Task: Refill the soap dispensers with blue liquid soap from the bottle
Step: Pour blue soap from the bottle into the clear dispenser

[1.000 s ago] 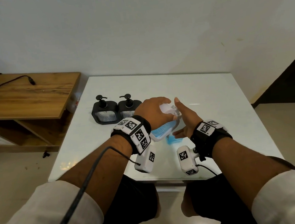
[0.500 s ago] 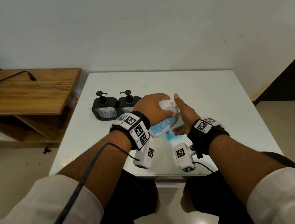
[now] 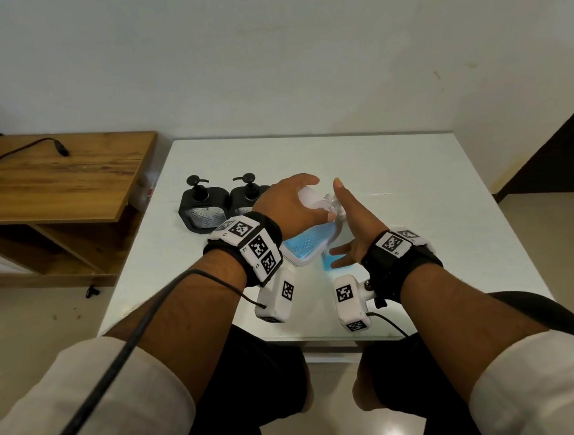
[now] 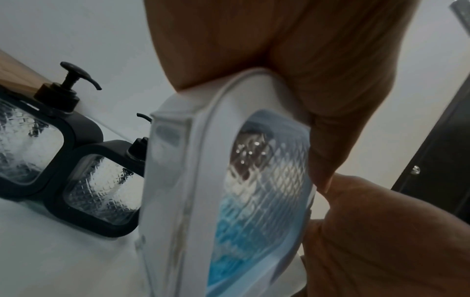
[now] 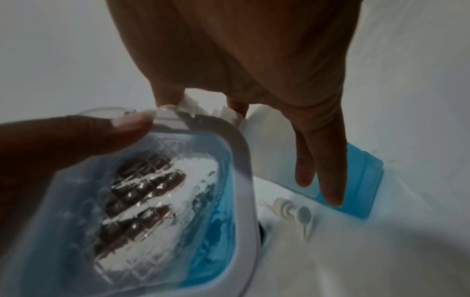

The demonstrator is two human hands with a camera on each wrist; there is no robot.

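Observation:
My left hand (image 3: pixel 288 207) grips a white-framed dispenser (image 3: pixel 306 246) by its top and holds it tilted above the table. Blue soap pools in its lower corner (image 5: pixel 211 231), and its pump is off. Just behind it is the soap bottle (image 5: pixel 361 180), white above and blue below. My right hand (image 3: pixel 351 226) reaches over the bottle; two fingertips pinch its ridged white cap (image 5: pixel 189 104), and the other fingers (image 5: pixel 328 180) hang straight. A white pump head (image 5: pixel 292 213) lies on the table. In the left wrist view the dispenser (image 4: pixel 254 191) fills the middle.
Two black-framed dispensers (image 3: pixel 204 210) (image 3: pixel 248 199), pumps on, stand side by side at the left of the white table (image 3: pixel 413 180). A wooden shelf (image 3: pixel 52 180) with a cable on it sits left of the table. A dark doorway is at the right.
Almost nothing: both hands stay at the tilted white dispenser and the bottle, and the view has only shifted slightly.

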